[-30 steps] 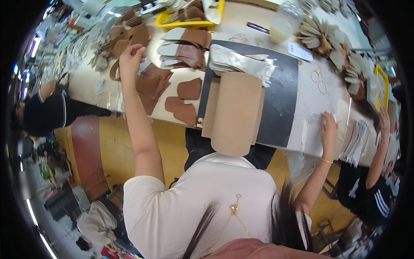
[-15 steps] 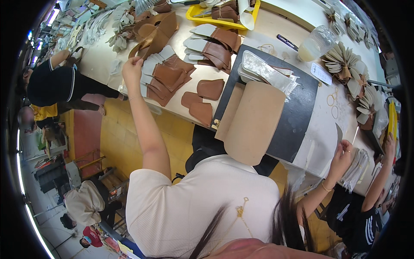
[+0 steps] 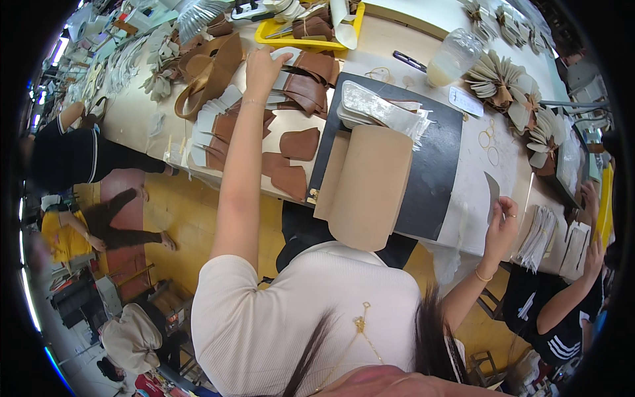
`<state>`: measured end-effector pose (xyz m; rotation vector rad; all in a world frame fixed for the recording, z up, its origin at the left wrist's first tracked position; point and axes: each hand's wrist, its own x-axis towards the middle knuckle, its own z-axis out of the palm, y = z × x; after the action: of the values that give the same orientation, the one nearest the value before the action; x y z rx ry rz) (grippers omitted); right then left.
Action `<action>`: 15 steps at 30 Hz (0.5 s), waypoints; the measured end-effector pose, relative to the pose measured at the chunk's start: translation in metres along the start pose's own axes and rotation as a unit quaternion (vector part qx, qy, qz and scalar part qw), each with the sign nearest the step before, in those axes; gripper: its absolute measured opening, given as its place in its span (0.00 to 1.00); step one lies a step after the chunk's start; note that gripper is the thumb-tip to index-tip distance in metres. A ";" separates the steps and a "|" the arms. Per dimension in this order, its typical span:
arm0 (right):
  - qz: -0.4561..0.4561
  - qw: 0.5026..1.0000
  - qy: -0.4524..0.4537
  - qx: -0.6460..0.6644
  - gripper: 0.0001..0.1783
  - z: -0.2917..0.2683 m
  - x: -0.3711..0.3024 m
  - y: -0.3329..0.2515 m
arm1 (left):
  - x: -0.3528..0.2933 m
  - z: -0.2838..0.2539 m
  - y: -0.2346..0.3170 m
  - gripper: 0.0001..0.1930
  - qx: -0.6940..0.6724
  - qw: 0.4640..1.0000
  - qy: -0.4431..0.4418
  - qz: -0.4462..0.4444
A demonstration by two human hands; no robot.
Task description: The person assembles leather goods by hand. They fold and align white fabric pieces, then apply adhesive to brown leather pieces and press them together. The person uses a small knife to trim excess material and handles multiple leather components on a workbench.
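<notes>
My left hand (image 3: 262, 74) reaches far across the table to a stack of brown leather pieces (image 3: 306, 92) with whitish ends. Its fingers curl closed at those ends; what they pinch is hidden. My right hand (image 3: 501, 228) pinches a thin, grey, curved strip (image 3: 492, 192) over the table's right part. Between my arms, a beige curved sheet (image 3: 370, 185) drapes over the near edge of a black board (image 3: 433, 172). Whitish flat pieces (image 3: 377, 106) lie stacked on the board. Single brown leather pieces (image 3: 299, 144) rest left of it, beside another leather stack (image 3: 218, 129).
Beyond the board are a yellow tray (image 3: 354, 36), a plastic jar (image 3: 453, 58) and a dark cutter (image 3: 409, 61). Fanned bundles (image 3: 499, 79) line the right side. A brown curved leather piece (image 3: 211, 69) lies far left. A co-worker's hands (image 3: 592, 255) are at the right edge.
My left hand has moved right and farther out, from beside the brown curved leather to the second leather stack. My right hand still holds the grey strip. The whole view has shifted slightly.
</notes>
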<state>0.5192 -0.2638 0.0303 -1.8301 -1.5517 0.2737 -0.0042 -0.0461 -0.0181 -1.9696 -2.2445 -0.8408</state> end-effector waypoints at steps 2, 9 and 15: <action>0.005 1.000 -0.005 -0.012 0.06 -0.001 -0.004 -0.001 | 0.009 0.001 0.001 0.21 0.041 0.997 -0.064 -0.002; -0.002 1.000 -0.007 -0.013 0.04 0.004 -0.004 -0.013 | 0.005 0.012 0.018 0.18 0.135 0.990 -0.036 0.019; -0.022 1.000 -0.004 0.001 0.04 0.006 -0.002 -0.019 | 0.015 0.016 0.022 0.10 -0.001 0.990 -0.124 0.061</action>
<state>0.5005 -0.2630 0.0370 -1.7932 -1.5955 0.2615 0.0185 -0.0244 -0.0182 -2.2994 -2.2125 -0.6155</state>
